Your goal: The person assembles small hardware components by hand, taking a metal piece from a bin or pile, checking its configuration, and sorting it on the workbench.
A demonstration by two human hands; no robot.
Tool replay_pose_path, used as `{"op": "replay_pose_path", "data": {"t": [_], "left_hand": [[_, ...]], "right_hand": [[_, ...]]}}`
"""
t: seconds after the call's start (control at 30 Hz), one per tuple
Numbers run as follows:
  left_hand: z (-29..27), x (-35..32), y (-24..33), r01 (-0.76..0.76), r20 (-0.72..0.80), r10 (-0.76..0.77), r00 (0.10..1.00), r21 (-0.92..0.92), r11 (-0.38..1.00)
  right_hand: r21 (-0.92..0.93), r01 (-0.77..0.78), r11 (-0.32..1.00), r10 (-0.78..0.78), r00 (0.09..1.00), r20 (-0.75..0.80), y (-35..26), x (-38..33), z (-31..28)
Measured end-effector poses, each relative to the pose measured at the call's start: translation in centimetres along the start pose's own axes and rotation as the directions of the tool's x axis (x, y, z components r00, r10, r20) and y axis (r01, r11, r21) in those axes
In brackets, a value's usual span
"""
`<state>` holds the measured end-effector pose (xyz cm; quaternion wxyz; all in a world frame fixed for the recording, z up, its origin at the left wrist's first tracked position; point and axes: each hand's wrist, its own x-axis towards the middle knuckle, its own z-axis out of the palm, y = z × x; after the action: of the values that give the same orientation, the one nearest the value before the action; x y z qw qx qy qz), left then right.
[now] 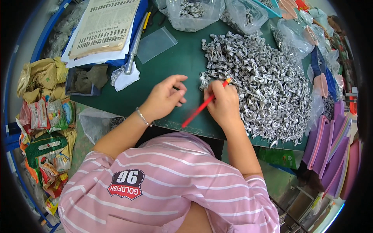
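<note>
My right hand (224,101) is closed around a slim red stick (200,109), pencil-like with a yellowish upper end; its lower end is smeared by motion. That hand is at the left edge of a large heap of small silver-grey metal pieces with loops (268,85). Whether its fingers also pinch one of these pieces is hidden. My left hand (167,97) hovers over the green tabletop (163,72), left of the red stick. Its fingers are half bent and apart, with nothing visible in them. A bracelet circles the left wrist.
Clear bags of metal pieces (194,13) line the far edge. At the far left, printed papers (103,27) lie in a blue tray beside a metal rod (136,46), a flat plastic bag (157,44) and a box of grey lumps (83,81). Purple panels (326,143) stand right.
</note>
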<state>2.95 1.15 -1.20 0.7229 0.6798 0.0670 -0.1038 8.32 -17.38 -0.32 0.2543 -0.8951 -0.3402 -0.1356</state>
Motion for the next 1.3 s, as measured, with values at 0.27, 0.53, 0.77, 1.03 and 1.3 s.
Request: {"op": "replay_pose_path", "data": {"t": [0.27,0.53,0.77,1.03,1.3], "left_hand": [[2.4,0.0,0.6,0.03,0.081,-0.011,0.997,-0.233,0.972],[2.7,-0.4,2.4,-0.612,0.158,0.593,0.79,0.272,0.743],[3.2,-0.6,0.9,-0.213,0.104,0.233,0.967,-0.174,0.961],[3.8,-0.1,0.7,0.363,0.31,-0.203,0.929,-0.65,0.667],[3.2,0.1,0.1,0.422,0.373,-0.228,0.899,-0.604,0.676]], "right_hand": [[0.586,-0.067,0.808,0.115,0.992,-0.046,-0.5,-2.6,-0.4],[0.969,-0.19,0.157,0.281,0.949,0.14,0.3,-4.0,0.5],[0.977,-0.028,0.209,0.35,0.936,-0.048,0.1,-4.0,-0.7],[0.693,0.22,0.686,-0.019,0.958,-0.285,-1.2,-3.0,-1.6],[-0.211,-0.087,0.974,0.045,0.979,-0.197,3.7,-0.5,-3.4]]}}
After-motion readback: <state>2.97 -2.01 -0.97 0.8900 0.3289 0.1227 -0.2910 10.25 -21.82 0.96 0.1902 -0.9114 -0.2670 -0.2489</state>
